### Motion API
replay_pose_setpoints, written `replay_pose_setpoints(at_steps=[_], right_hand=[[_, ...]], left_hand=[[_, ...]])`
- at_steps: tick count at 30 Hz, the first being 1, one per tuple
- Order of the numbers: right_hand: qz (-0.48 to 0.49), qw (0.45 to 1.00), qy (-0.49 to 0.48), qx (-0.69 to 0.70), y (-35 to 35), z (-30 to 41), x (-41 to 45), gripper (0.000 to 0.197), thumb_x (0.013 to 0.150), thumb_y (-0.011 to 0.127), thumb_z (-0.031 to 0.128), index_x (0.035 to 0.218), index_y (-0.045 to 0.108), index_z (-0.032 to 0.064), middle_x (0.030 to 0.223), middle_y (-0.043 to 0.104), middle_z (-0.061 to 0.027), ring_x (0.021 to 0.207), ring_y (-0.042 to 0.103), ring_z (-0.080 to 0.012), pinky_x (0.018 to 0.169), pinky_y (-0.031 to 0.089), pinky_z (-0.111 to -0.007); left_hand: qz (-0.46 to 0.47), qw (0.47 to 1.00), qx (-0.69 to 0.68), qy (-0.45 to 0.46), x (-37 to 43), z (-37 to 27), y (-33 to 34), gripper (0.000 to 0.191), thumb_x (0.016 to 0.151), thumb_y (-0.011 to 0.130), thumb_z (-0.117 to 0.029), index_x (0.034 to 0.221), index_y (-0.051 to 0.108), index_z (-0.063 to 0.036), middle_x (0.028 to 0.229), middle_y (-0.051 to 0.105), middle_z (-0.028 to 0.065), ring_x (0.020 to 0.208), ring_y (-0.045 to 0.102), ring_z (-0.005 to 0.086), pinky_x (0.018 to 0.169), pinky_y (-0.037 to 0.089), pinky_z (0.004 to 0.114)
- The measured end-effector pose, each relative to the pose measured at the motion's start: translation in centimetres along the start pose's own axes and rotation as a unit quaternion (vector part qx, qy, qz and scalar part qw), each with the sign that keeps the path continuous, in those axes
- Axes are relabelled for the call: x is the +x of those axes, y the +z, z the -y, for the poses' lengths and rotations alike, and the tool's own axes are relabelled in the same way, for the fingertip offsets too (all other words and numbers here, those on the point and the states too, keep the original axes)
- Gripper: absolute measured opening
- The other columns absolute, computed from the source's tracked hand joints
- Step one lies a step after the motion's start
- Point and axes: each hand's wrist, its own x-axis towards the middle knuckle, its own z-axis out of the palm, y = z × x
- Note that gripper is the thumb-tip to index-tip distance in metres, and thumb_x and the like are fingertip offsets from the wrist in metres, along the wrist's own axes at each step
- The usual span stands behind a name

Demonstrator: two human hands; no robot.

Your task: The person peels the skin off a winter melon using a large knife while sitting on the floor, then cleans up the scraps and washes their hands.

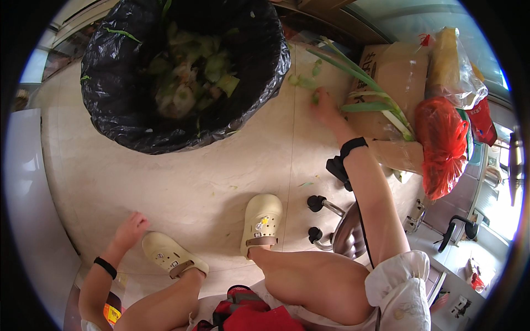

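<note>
My right hand reaches down to the floor at the upper right, its fingers closed around a small piece of green vegetable scrap. More green scraps lie just beyond those fingers. To the hand's right, long scallions rest on a cardboard box. My left hand hangs low at the left, over the floor near a beige clog, with its fingers curled; nothing shows in it. A large bin lined with a black plastic bag stands at the upper left and holds vegetable peelings.
The cardboard box stands at the right beside a red plastic bag. A wheeled stool is under my right forearm. My feet wear beige clogs. A white panel borders the floor at the left.
</note>
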Motion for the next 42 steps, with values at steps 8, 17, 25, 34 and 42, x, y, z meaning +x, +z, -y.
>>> replay_pose_setpoints(at_steps=[8,17,25,34,42], right_hand=[[0.076,0.991,-0.104,0.039,0.8,0.7,-4.0,0.011,0.073,0.060,0.008,0.082,0.061,0.0019,0.088,0.060,-0.0209,0.084,0.058,-0.0397,0.074,0.048,-0.046],[0.158,0.952,-0.250,-0.082,2.9,-1.6,-20.7,0.007,0.073,0.058,0.005,0.075,0.063,0.0082,0.098,0.055,-0.0079,0.097,0.053,-0.0268,0.081,0.048,-0.036],[0.162,0.921,-0.273,-0.227,5.0,-3.8,-23.2,0.013,0.071,0.056,0.005,0.081,0.064,0.0071,0.099,0.054,-0.0089,0.097,0.054,-0.0239,0.085,0.049,-0.034],[0.159,0.874,-0.380,-0.257,4.9,-4.9,-22.4,0.007,0.075,0.056,0.011,0.077,0.063,0.0092,0.084,0.059,-0.0041,0.083,0.062,-0.0209,0.072,0.054,-0.032],[0.199,0.852,-0.386,-0.292,5.0,-5.8,-22.8,0.010,0.074,0.055,0.009,0.076,0.065,0.0075,0.088,0.060,-0.0058,0.087,0.062,-0.0222,0.073,0.053,-0.034]], left_hand=[[-0.261,0.963,-0.047,0.043,11.8,0.1,-8.1,0.017,0.075,0.066,-0.001,0.089,0.058,-0.0025,0.100,0.056,0.0109,0.085,0.055,0.0303,0.070,0.048,0.038],[-0.179,0.982,0.061,-0.026,16.9,2.7,-6.9,0.028,0.075,0.064,-0.003,0.103,0.061,-0.0038,0.111,0.057,0.0136,0.100,0.055,0.0329,0.085,0.045,0.042],[-0.205,0.953,0.223,0.012,18.3,3.4,-5.7,0.037,0.083,0.054,-0.008,0.120,0.057,-0.0064,0.122,0.056,0.0133,0.114,0.050,0.0325,0.098,0.039,0.040],[-0.241,0.950,0.198,0.003,18.8,1.4,-7.3,0.026,0.075,0.054,-0.004,0.100,0.057,-0.0041,0.112,0.054,0.0129,0.106,0.054,0.0257,0.079,0.052,0.034],[-0.269,0.920,0.284,0.002,18.7,2.4,-6.6,0.023,0.070,0.058,-0.002,0.093,0.055,-0.0020,0.101,0.053,0.0111,0.097,0.055,0.0252,0.076,0.053,0.030]])
